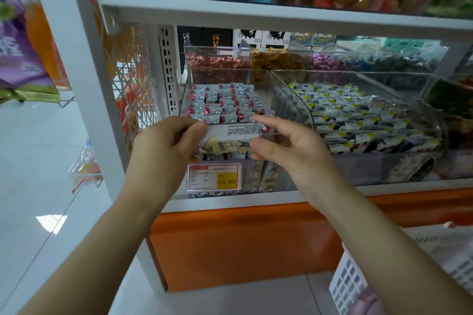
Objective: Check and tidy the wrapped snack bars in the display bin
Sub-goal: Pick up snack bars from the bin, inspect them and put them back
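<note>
A clear display bin [286,100] on the shelf holds rows of wrapped snack bars [225,102] in white wrappers with red dots. In front of the bin, my left hand [166,140] pinches the left end of one wrapped snack bar [235,133], its printed back facing me. My right hand [286,146] is at the bar's right end, with the forefinger stretched over the top edge and the thumb under it; whether it grips the bar I cannot tell.
A price tag [214,177] reading 15.80 hangs on the bin's front. A second clear bin [419,110] of yellow-and-black bars stands to the right. Candy bins [217,61] sit behind. A white basket [358,281] stands on the floor at the lower right.
</note>
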`<state>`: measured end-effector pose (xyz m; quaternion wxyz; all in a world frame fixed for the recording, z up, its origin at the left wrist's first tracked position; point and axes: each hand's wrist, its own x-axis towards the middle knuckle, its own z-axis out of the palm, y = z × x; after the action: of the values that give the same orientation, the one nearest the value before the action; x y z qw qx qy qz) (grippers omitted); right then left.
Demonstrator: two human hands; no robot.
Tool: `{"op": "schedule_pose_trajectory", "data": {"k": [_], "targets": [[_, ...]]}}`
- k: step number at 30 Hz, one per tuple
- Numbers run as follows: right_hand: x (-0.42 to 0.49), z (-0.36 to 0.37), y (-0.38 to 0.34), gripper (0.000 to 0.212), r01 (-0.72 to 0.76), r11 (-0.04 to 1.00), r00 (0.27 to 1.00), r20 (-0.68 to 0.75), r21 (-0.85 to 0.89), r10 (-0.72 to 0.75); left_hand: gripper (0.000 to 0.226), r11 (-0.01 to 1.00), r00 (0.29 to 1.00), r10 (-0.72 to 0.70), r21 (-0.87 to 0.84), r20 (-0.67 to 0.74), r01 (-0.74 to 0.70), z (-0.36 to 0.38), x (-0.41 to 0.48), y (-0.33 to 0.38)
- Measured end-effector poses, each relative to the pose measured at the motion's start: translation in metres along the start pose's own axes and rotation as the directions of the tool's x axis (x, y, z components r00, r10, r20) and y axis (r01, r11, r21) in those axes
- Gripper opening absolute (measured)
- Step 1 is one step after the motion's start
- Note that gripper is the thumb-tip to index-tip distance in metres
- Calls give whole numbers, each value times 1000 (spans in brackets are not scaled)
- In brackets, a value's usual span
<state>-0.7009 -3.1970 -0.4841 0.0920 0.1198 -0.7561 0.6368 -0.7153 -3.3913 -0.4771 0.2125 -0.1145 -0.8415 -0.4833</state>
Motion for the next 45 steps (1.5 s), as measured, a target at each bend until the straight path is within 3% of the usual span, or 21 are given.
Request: {"op": "schedule_pose_trajectory", "data": {"k": [2, 7, 11, 14, 17, 22, 25, 30, 34, 35, 37, 39, 40, 42, 45], "targets": [[0, 4, 2, 43, 46, 997, 997, -62, -62, -50, 22, 1000, 1000, 9, 8, 0, -9, 2, -1, 1], [8, 6, 1, 34, 37, 998, 991, -134, 58, -29, 49, 996, 990, 81, 14, 111, -83, 9, -3, 3], [29, 3, -10, 17, 80, 991, 977, -206, 103, -57, 60, 950, 972, 202, 215, 119, -224, 6, 10, -1], [62, 2, -18, 16, 109, 992, 936, -328, -67, -126, 67, 854, 965, 178, 457, 190, -248, 2, 23, -12], [103, 7, -16, 13, 96, 955, 916, -350, -282, -196, 78, 799, 954, 84, 553, 286, -236, 5, 26, -23], [154, 19, -5, 33, 119, 824, 931, -227, -554, -287, 76, 810, 951, 74, 539, 299, -232, 8, 28, -28], [174, 29, -1, 10, 193, 694, 954, -32, -694, -297, 78, 825, 946, 73, 514, 316, -236, 7, 28, -28], [193, 46, 8, 14, 219, 581, 975, 155, -784, -159, 81, 842, 939, 77, 482, 334, -241, 7, 27, -26], [203, 50, 17, 22, 227, 299, 966, 253, -927, 53, 79, 851, 937, 75, 468, 341, -239, 7, 27, -27], [205, 49, 17, 25, 226, 276, 962, 258, -934, 86, 78, 853, 936, 77, 463, 344, -240, 7, 27, -27], [210, 46, 15, 28, 237, 352, 961, 272, -905, 54, 75, 859, 935, 84, 450, 345, -243, 7, 28, -28], [215, 44, 13, 25, 194, 524, 978, 204, -829, -39, 73, 863, 933, 94, 438, 347, -250, 8, 28, -29], [219, 44, 14, 23, 171, 558, 985, 154, -812, -78, 73, 867, 932, 95, 431, 349, -250, 8, 28, -30], [228, 45, 21, 20, 148, 506, 989, 115, -850, -95, 73, 874, 931, 91, 420, 353, -244, 7, 28, -30], [238, 54, 32, 17, 114, 339, 994, 104, -934, -45, 69, 872, 931, 95, 421, 352, -249, 7, 28, -31]]}}
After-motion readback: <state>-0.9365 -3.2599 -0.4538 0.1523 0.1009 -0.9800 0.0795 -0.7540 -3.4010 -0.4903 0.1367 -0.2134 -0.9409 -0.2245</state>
